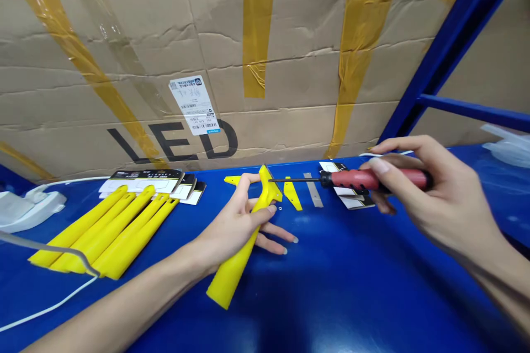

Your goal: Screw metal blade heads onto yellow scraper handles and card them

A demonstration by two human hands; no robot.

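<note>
My left hand (236,218) grips a yellow scraper (236,270) with a forked head, its handle slanting down toward me. My right hand (430,193) is closed round the red and black handle of a screwdriver (364,179). The screwdriver's shaft lies level, its tip at the scraper's head; whether it sits in a screw is too small to tell. On the blue surface behind lie a yellow blade cover plate (293,194), a grey metal blade (313,190) and a small nut (280,208). Another yellow piece (232,180) shows partly behind my left hand.
Several yellow handles (120,231) and a stack of printed cards (144,182) lie at left, beside a white power strip (33,209) and cables. More cards (351,198) lie under the screwdriver. A large taped carton (290,77) stands behind; a blue rack post (439,49) rises at right.
</note>
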